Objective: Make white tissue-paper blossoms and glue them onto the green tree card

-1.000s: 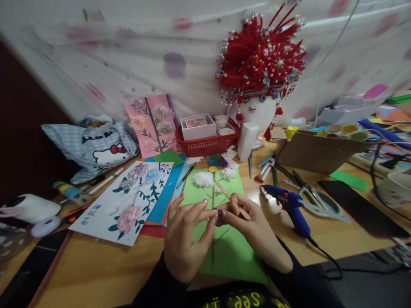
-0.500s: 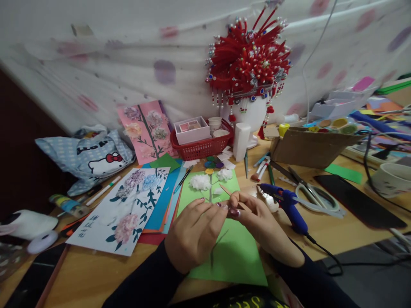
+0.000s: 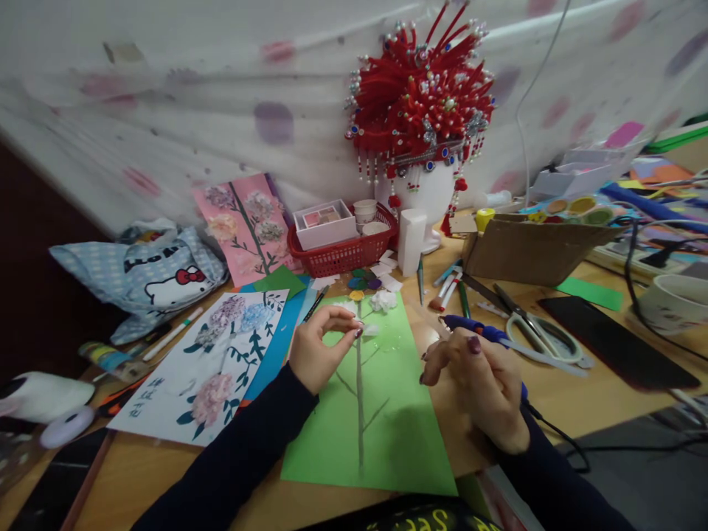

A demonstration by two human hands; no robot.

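My left hand (image 3: 324, 346) is over the upper part of a green sheet (image 3: 403, 450), thumb and fingertips pinched together. Whatever is between them, if anything, is too small to make out. A small translucent white scrap (image 3: 370, 330) lies just beside those fingertips. My right hand (image 3: 487, 383) is off the sheet's right edge, fingers curled round a thin pale stick (image 3: 425, 317) that is blurred. A grey-brown stem with branches (image 3: 361, 413) runs up the sheet. One white paper flower (image 3: 383, 300) sits near its top; another is mostly hidden behind my left hand.
A blue glue gun (image 3: 470, 327) lies partly behind my right hand, beside scissors (image 3: 539, 332) and a black phone (image 3: 613, 343). Left of the sheet is a flower picture (image 3: 182, 369). A red basket (image 3: 332, 259) and a white stand with a beaded red headdress (image 3: 425, 110) are behind.
My hands, together over the sheet before, have moved apart: the left leftward and up, the right rightward with the stick. The stem and branches are now uncovered.
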